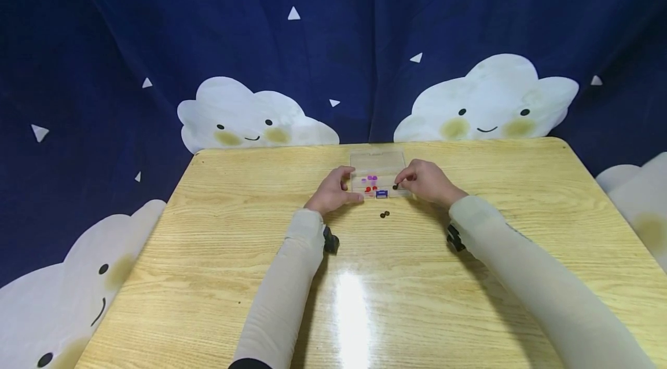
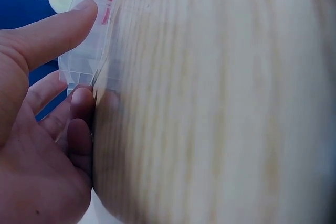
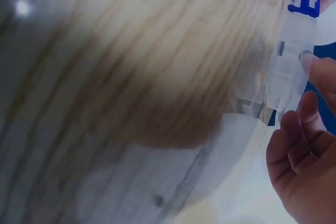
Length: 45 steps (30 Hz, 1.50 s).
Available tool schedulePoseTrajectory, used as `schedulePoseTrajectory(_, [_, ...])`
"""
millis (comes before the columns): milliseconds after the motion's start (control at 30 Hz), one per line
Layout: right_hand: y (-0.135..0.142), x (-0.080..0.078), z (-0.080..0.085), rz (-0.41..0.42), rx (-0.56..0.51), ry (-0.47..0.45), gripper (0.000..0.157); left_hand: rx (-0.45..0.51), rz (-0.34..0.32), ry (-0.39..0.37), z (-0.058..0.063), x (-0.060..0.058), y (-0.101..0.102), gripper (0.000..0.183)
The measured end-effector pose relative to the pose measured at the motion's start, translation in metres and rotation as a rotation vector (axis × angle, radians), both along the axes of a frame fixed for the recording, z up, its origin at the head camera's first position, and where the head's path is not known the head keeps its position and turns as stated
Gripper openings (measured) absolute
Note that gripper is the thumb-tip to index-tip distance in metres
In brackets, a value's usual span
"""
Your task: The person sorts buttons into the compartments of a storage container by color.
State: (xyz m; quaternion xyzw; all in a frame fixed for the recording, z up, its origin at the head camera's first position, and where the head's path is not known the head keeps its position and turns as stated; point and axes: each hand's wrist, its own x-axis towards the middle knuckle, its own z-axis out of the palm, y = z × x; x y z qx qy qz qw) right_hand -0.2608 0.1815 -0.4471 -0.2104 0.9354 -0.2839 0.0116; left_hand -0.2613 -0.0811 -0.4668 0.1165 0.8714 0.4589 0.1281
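A clear plastic box (image 1: 359, 194) stands near the table's far edge, its transparent lid (image 1: 377, 159) raised at the back. Inside lie small purple pieces (image 1: 372, 178), red pieces (image 1: 368, 189) and a dark round piece (image 1: 395, 187). My left hand (image 1: 330, 190) grips the box's left end, thumb at the front, other fingers behind. Over the right-hand part, my right hand (image 1: 428, 181) pinches a small dark piece between thumb and fingertips. In the right wrist view, the thumb (image 3: 320, 74) is at the box wall, beside a blue latch (image 3: 304, 2).
Two small dark round pieces (image 1: 384, 214) lie on the wooden table (image 1: 234, 253) in front of the box. A dark blue curtain (image 1: 365, 39) with white clouds hangs right behind the table. Black wrist cameras (image 1: 330, 240) sit below both sleeves.
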Motion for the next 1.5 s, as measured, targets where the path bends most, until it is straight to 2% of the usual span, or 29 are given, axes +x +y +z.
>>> schedulePoseTrajectory(467, [0.002,0.006,0.004,0.004,-0.009,-0.028,0.021,0.009,-0.006,-0.005,0.0,0.0,0.0,0.078])
schedulePoseTrajectory(667, [0.0,0.014,0.01,0.024,-0.041,-0.026,0.019,0.013,0.0,-0.015,0.002,0.0,0.0,0.078])
schedulePoseTrajectory(900, [-0.01,0.029,0.014,0.112,-0.034,-0.04,0.017,0.005,-0.001,-0.014,0.004,-0.001,0.0,0.079])
schedulePoseTrajectory(1100, [-0.021,0.038,0.01,0.215,-0.002,-0.022,0.014,-0.001,0.006,-0.028,0.003,-0.002,0.001,0.079])
schedulePoseTrajectory(1200, [-0.024,0.041,0.007,0.236,0.016,-0.028,0.016,0.0,0.005,-0.027,0.003,-0.002,0.001,0.079])
schedulePoseTrajectory(1500, [-0.026,0.044,-0.001,0.196,0.095,-0.038,0.016,0.004,0.006,-0.021,0.003,0.0,0.002,0.079])
